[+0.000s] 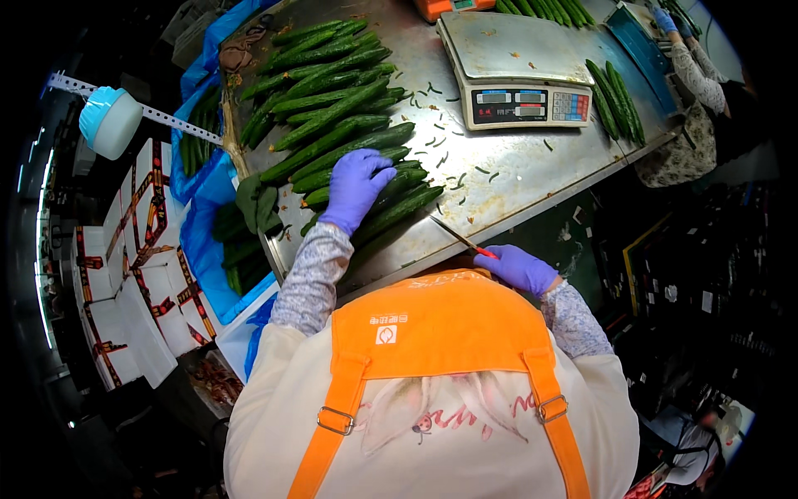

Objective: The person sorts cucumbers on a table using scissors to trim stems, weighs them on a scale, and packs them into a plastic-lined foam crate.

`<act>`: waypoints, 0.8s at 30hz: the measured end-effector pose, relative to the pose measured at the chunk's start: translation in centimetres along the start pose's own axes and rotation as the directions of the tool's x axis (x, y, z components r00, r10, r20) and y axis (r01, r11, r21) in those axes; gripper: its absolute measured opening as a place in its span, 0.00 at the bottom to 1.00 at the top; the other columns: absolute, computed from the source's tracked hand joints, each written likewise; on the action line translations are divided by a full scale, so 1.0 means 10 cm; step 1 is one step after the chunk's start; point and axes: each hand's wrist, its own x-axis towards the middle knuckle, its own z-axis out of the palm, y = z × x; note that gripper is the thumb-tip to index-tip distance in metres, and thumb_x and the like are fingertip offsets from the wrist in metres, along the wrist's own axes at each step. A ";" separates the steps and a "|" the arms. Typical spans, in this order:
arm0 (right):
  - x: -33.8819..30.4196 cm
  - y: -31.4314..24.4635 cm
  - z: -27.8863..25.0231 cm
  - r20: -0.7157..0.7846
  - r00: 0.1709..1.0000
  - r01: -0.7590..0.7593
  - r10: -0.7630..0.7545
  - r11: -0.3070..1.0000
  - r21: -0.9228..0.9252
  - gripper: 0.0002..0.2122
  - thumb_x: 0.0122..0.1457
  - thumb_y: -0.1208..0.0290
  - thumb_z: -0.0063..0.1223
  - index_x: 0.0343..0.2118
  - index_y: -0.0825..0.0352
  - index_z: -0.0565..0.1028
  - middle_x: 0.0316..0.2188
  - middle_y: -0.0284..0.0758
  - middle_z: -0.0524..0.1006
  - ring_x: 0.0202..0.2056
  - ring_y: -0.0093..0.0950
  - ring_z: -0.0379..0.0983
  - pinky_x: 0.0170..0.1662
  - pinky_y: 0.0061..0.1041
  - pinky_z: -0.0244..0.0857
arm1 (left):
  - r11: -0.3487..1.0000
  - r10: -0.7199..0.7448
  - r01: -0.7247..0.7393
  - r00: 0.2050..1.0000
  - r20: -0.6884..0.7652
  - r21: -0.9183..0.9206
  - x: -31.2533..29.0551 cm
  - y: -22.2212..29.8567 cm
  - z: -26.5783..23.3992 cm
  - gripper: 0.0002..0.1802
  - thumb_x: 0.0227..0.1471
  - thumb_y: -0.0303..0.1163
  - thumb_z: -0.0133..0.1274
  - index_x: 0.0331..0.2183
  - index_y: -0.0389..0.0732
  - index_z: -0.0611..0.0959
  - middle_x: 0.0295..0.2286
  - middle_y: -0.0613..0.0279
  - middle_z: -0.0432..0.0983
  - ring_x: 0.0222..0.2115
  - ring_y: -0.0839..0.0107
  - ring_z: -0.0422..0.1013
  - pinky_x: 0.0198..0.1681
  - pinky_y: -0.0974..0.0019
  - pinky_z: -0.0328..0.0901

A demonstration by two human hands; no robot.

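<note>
My left hand (pixel 356 193), in a purple glove, is over the near end of a long pile of green cucumbers (pixel 332 104). Its fingers and thumb curl round a cucumber there, most of which the hand covers. By the table's near edge my right hand (pixel 519 269), gloved the same way, is closed on the red handle of a small knife (pixel 457 234). The blade points left and away from me, toward the pile, and touches no cucumber that I can make out. Small dark green cucumber scraps (pixel 440 158) are scattered over the metal tabletop (pixel 507 179).
A weighing scale (pixel 524 71) stands across the table, with several cucumbers (pixel 615 104) to its right. More cucumbers (pixel 540 8) lie behind it. At left are a blue-lined crate (pixel 218 241), white foam boxes (pixel 137 274) and a lamp (pixel 112 122). A co-worker's arm (pixel 697 75) shows far right.
</note>
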 end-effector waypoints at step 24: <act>0.28 -0.25 -0.54 0.131 0.991 -0.007 -0.025 0.971 0.239 0.19 0.60 0.52 0.46 0.36 0.67 0.74 0.20 0.30 0.72 0.18 0.20 0.69 0.23 0.20 0.63 | 0.790 -0.317 0.078 0.901 0.296 0.608 0.24 0.48 -0.17 0.23 0.45 0.50 0.59 0.39 0.46 0.82 0.39 0.57 0.72 0.39 0.58 0.70 0.38 0.56 0.67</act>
